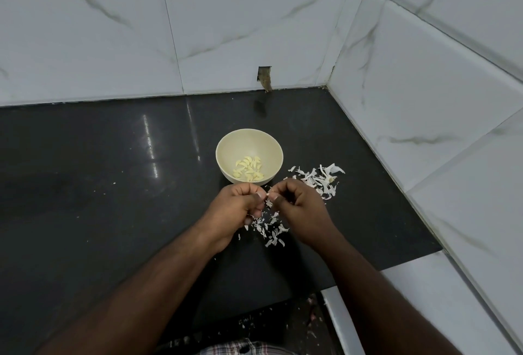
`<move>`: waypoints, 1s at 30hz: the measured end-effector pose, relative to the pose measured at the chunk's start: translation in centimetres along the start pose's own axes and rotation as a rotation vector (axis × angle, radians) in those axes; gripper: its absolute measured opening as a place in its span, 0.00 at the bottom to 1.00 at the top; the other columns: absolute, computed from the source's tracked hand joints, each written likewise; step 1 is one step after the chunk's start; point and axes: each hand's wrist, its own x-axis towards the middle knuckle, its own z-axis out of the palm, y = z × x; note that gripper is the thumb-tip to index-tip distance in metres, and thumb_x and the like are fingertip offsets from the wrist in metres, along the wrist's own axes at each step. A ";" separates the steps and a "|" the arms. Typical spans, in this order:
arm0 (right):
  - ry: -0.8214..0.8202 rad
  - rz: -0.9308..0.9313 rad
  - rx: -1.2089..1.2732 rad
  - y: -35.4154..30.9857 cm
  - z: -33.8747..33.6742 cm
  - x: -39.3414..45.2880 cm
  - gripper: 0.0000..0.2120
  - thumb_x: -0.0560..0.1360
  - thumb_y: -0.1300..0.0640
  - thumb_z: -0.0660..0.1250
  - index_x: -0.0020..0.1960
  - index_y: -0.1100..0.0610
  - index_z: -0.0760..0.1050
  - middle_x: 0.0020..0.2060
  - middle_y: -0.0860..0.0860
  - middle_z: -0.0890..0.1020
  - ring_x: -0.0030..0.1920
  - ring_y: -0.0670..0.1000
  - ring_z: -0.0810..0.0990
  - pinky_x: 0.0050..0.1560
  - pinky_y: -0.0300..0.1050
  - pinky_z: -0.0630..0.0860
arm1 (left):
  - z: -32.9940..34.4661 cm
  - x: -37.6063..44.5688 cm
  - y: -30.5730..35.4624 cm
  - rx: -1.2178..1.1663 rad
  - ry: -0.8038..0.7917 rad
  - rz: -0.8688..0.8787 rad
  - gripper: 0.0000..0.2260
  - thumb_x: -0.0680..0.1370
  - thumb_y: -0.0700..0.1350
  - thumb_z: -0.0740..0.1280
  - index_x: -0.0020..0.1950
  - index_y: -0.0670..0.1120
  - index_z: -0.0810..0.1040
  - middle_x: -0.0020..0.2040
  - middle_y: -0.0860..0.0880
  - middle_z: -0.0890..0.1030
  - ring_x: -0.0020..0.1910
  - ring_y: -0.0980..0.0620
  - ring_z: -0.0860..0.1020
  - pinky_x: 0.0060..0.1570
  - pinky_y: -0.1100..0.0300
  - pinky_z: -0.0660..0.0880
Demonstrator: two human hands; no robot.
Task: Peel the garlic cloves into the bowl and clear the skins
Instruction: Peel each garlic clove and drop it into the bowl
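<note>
A cream bowl (pixel 223 153) stands on the black counter with several peeled garlic cloves (pixel 249 171) in its bottom. Just in front of the bowl my left hand (pixel 237 207) and my right hand (pixel 297 207) meet, fingers curled. Between their fingertips they pinch a small garlic clove (pixel 268 194), of which only a pale tip shows. White garlic skins (pixel 270 228) lie scattered on the counter under my hands. A bigger heap of skins (pixel 319 180) lies to the right of the bowl, behind my right hand.
The black counter (pixel 113 185) ends at white marble-look wall tiles behind and at the right, forming a corner. A small hole (pixel 264 77) is cut in the back tile. A white ledge (pixel 424 284) runs along the near right.
</note>
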 end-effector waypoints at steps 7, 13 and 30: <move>-0.023 0.057 0.363 -0.8 0.1 -0.4 0.06 0.78 0.70 0.66 0.45 0.61 0.78 0.33 0.50 0.81 0.34 0.46 0.79 0.38 0.40 0.76 | 0.1 -0.4 0.8 -0.402 -0.166 -0.244 0.10 0.81 0.38 0.63 0.41 0.44 0.78 0.32 0.50 0.75 0.27 0.57 0.71 0.25 0.67 0.66; -0.057 0.091 0.403 -1.7 -0.6 -0.3 0.09 0.75 0.71 0.69 0.51 0.61 0.82 0.40 0.56 0.85 0.38 0.47 0.82 0.40 0.40 0.78 | -0.4 -0.2 0.3 -0.315 -0.115 -0.182 0.07 0.80 0.39 0.66 0.42 0.44 0.79 0.32 0.50 0.76 0.27 0.57 0.72 0.26 0.67 0.67; 0.066 0.211 0.280 -1.4 -1.3 0.2 0.10 0.72 0.69 0.73 0.43 0.55 0.84 0.38 0.51 0.86 0.40 0.48 0.83 0.45 0.44 0.81 | 0.1 -0.2 -0.3 0.155 0.050 0.073 0.10 0.80 0.35 0.66 0.55 0.46 0.83 0.47 0.43 0.86 0.35 0.51 0.76 0.28 0.71 0.69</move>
